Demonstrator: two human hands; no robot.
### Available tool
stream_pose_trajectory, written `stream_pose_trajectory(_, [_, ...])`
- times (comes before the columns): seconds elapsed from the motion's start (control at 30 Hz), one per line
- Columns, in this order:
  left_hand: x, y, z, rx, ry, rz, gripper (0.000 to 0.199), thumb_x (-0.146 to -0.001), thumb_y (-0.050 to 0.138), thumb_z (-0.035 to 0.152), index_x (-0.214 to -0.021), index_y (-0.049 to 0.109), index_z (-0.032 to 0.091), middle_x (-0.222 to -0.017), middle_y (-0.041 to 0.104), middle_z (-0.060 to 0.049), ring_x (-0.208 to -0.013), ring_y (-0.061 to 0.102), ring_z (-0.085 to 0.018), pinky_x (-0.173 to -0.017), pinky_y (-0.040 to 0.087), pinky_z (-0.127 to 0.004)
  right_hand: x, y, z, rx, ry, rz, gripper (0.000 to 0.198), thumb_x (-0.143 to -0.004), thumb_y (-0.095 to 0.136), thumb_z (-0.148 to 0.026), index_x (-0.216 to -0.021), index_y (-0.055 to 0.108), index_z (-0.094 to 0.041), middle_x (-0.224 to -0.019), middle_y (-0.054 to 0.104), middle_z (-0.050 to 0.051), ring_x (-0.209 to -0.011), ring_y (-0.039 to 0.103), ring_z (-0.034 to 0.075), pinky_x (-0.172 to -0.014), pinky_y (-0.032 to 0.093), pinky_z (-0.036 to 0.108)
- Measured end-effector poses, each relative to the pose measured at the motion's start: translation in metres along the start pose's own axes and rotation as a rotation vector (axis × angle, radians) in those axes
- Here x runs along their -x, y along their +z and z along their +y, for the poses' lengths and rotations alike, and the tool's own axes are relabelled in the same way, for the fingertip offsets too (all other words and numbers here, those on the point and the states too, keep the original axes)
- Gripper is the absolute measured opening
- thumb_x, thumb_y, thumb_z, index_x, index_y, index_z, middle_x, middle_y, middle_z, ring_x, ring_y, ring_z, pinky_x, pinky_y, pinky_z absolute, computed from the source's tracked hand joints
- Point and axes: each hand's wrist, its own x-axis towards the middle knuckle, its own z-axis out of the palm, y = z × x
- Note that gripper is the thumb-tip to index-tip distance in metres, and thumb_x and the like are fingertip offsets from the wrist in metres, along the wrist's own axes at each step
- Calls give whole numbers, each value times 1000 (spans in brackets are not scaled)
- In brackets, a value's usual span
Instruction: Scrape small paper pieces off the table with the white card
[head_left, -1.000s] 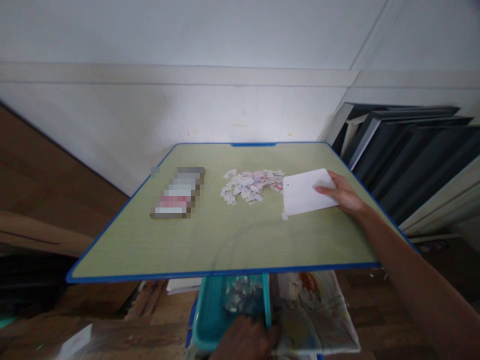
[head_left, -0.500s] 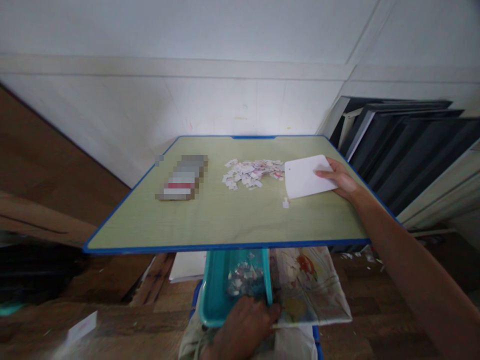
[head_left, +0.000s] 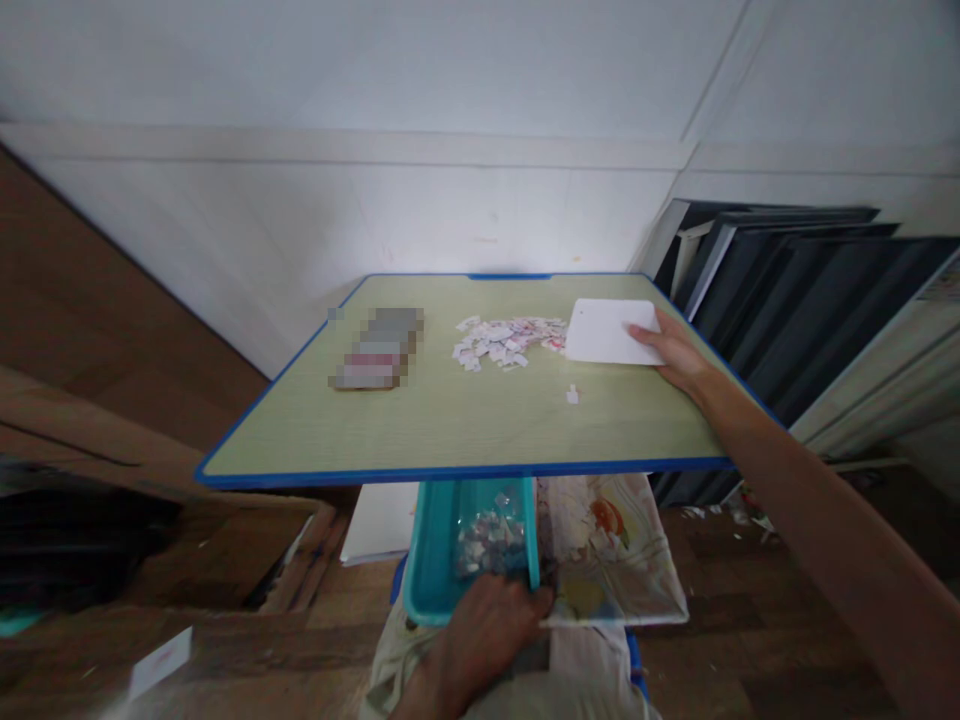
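My right hand (head_left: pixel 675 352) grips a thin white board (head_left: pixel 609 332) with rounded corners and a small hole, thumb on top. The board's left edge touches the right side of a heap of small paper scraps (head_left: pixel 499 342) on the table. A loose scrap (head_left: pixel 573 394) lies just in front of the board. Down at my lap, my left hand (head_left: pixel 495 622) is closed over the near edge of a teal plastic tray (head_left: pixel 430 560), with its fingers partly hidden. Inside the tray is a clear bag of small pieces (head_left: pixel 491 540).
The table (head_left: pixel 360 430) has a blue rim and stands against a white wall. A pixelated object (head_left: pixel 381 348) lies at its left. Dark panels (head_left: pixel 795 280) lean at the right. Beside the tray is a patterned cloth-like holder (head_left: pixel 611 560) containing scraps.
The white board has turned from a slant to nearly level and shifted slightly away from me. My left hand still holds the tray. The whole view has shifted a little.
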Motion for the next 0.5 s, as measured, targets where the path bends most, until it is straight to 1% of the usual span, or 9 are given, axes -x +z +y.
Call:
stream_pose_trajectory(0.1, [3, 3, -1, -4, 3, -16, 19, -83, 45, 25, -98, 54, 19, -73, 61, -6, -66, 58, -22, -58, 43, -29, 17, 3, -1, 38, -12, 85, 43, -63, 61, -35, -102, 49, -24, -104, 57, 2, -87, 56, 19, -76, 46, 34])
stream_pose_trajectory(0.2, [5, 4, -1, -26, 18, -15, 21, -83, 43, 21, -103, 52, 19, -73, 61, -7, -65, 58, -21, -57, 43, -29, 41, 2, -2, 124, -22, 195, 39, -65, 60, -35, -101, 49, -25, -104, 56, 2, -88, 55, 19, -77, 46, 34])
stream_pose_trajectory(0.3, [5, 6, -1, -50, 28, -10, 21, -83, 41, 15, -101, 52, 19, -70, 60, -7, -64, 58, -21, -56, 42, -28, 60, 0, -3, 203, -28, 247, 38, -66, 58, -35, -102, 48, -26, -102, 56, 2, -87, 55, 19, -76, 46, 34])
stream_pose_trajectory(0.4, [4, 10, -2, -49, 49, -13, 21, -83, 41, 15, -100, 52, 19, -68, 61, -6, -61, 58, -21, -54, 43, -28, 66, 1, -6, 264, -26, 258, 39, -67, 58, -36, -103, 48, -24, -101, 57, 3, -85, 55, 19, -74, 46, 34])
stream_pose_trajectory(0.5, [3, 14, -3, -44, 53, 0, 30, -84, 41, 17, -113, 44, 19, -68, 61, -5, -59, 58, -21, -52, 43, -28, 65, 3, -9, 275, -24, 235, 40, -66, 58, -36, -103, 48, -24, -100, 57, 3, -84, 55, 19, -74, 46, 33])
